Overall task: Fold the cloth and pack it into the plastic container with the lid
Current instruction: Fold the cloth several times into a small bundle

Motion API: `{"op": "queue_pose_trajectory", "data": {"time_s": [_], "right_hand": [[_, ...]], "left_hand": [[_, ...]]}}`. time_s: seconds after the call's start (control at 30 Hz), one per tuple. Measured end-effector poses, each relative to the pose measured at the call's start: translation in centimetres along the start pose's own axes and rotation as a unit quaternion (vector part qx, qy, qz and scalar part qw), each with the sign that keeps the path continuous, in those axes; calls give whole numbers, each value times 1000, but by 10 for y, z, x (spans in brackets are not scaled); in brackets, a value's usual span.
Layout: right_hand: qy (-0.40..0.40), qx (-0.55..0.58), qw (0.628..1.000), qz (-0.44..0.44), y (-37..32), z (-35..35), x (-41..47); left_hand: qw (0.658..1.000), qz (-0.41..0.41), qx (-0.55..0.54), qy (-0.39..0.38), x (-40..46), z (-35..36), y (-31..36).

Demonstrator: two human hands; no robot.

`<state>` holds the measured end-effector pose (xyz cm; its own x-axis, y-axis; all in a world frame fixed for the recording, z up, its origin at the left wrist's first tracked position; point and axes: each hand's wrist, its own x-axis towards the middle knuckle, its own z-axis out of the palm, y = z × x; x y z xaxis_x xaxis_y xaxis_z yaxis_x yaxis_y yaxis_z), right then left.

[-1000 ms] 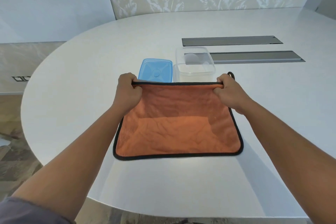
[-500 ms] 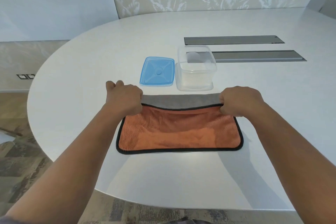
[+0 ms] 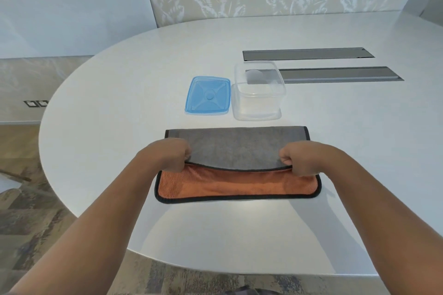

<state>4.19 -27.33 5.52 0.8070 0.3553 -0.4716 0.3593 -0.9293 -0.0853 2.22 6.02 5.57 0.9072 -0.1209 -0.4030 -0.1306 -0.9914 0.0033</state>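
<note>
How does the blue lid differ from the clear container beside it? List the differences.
1. The blue lid is tinted blue; the clear container is colourless and see-through.
2. The lid lies flat and low on the table; the container stands taller, open at the top.
3. The lid sits to the left, the container to the right, close beside each other.
Both are squarish plastic with rounded corners, and neither hand touches them.

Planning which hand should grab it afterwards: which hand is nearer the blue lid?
Left. The left hand grips the cloth just below the blue lid; the right hand grips the cloth's other end, below and right of the clear container.
</note>
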Motion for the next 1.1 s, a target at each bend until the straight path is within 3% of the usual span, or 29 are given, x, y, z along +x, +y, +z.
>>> {"op": "queue_pose_trajectory", "data": {"time_s": [0.27, 0.47, 0.7, 0.83, 0.97, 1.1], "right_hand": [[16, 33, 999, 1, 7, 1, -7], [-42, 7, 999, 1, -4, 10, -9], [-18, 28, 999, 4, -1, -1, -16], [-79, 32, 996, 10, -2, 9, -15], [-90, 70, 993, 6, 0, -1, -16], [-80, 119, 988, -50, -14, -1, -14]], "left_hand": [[999, -3, -32, 18, -9, -6, -6], [996, -6, 55, -75, -13, 15, 7], [999, 7, 42, -13, -12, 9, -4], [991, 18, 71, -111, -17, 15, 6], [991, 29, -13, -130, -19, 4, 5], [980, 108, -153, -62, -15, 7, 22]]}}
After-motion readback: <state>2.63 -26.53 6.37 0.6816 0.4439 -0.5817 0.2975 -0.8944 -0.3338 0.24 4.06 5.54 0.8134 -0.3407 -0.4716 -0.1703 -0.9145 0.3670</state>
